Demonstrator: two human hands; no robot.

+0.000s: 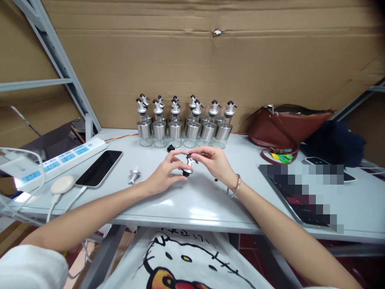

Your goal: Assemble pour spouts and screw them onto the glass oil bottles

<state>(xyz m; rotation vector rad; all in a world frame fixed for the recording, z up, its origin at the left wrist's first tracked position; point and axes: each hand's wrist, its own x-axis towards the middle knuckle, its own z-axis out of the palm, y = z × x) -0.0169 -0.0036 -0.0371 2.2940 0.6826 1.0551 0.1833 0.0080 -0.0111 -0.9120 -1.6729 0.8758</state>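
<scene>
My left hand (162,175) grips a silver-and-black bottle pourer spout (188,164) by its body, thumb below and fingers around it, over the white table. At the spout's top, my right hand (213,161) pinches the black flap end with thumb and fingertips. Beyond the hands stand glass oil bottles (192,130) with steel sleeves in two rows, several topped with similar spouts. A black stopper-like part (171,148) lies just behind my left hand. Left of that hand rests another silver spout piece (134,175). Below my right wrist is a tiny black piece (215,180).
On the left lie a phone (100,168), a round cream charger (62,184) and a white power strip (66,160) with cables. A brown leather bag (279,126), dark blue cloth (337,140) and a dark flat object (288,196), partly pixelated, occupy the right. Cardboard (150,52) backs the table.
</scene>
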